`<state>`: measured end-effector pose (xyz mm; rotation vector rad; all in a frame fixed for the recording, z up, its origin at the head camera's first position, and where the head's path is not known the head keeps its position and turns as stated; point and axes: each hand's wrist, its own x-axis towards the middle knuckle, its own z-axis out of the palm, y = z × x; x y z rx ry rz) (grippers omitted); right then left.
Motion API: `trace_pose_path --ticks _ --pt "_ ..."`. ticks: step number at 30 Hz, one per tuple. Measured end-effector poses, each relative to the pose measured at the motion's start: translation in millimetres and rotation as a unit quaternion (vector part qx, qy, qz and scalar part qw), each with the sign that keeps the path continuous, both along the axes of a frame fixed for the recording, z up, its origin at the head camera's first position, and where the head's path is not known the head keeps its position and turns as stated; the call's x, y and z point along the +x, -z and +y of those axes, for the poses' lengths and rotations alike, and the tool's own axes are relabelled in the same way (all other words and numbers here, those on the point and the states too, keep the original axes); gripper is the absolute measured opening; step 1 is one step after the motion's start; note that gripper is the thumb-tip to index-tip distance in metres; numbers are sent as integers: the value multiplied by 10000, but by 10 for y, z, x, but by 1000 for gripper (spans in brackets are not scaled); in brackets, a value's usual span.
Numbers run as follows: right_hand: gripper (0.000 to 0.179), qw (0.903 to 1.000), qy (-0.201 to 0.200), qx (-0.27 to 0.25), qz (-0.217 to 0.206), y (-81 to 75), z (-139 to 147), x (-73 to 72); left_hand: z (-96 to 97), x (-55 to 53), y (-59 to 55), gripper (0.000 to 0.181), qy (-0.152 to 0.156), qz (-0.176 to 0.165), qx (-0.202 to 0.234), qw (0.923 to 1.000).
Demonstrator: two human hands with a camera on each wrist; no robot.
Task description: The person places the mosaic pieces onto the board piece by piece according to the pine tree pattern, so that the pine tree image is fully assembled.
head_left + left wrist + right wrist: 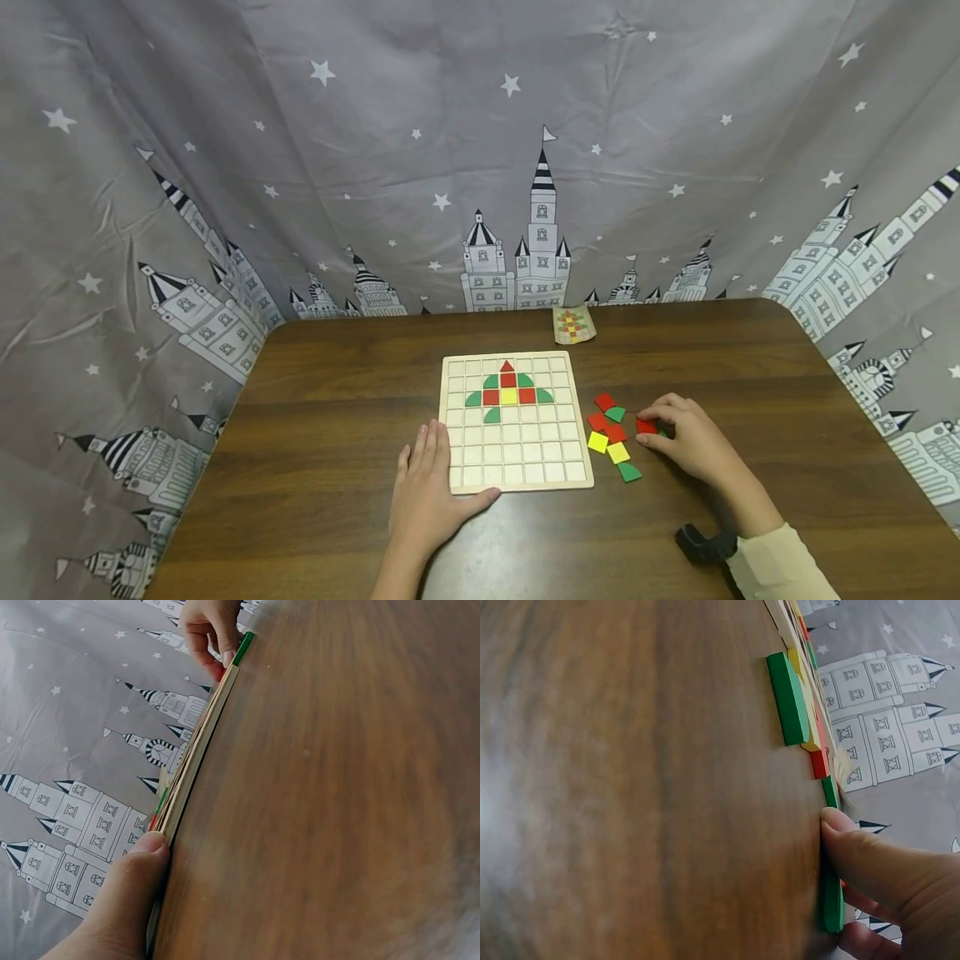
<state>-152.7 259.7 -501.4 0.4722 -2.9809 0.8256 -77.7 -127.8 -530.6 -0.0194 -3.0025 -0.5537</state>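
The person's left hand [431, 492] rests at the pale wooden grid board [532, 452], grip wide, fingers along its left edge and thumb at the near edge. Over to the right, the right hand [690, 437] has its grip narrow, pinching a red square tile [646, 426] by the brown surface [337, 400]. Loose red, yellow and green tiles [615, 432] lie between that hand and the board, whose upper cells hold a coloured pattern [509, 397]. A small pattern card [573, 325] sits beyond the board's far right corner.
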Motion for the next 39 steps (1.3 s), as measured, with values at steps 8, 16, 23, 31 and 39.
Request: trace_pose_path --ticks 8,16,23,31,39 --pt "29 10000 26 14 26 3 -1 -16 -8 -2 2 132 -7 64 14 10000" --pt "28 9989 -106 309 330 -36 -20 -13 -25 0 -13 133 38 -46 -29 10000" --pt "25 9973 -309 354 572 -52 -101 -39 -14 -1 -17 133 56 -101 5 9999" --pt "28 9965 -644 125 521 -129 -462 -145 -18 -4 -19 132 56 -96 6 9999" --pt "31 9934 -1038 148 457 -195 -967 -232 -13 0 -23 131 70 -124 -12 9999"
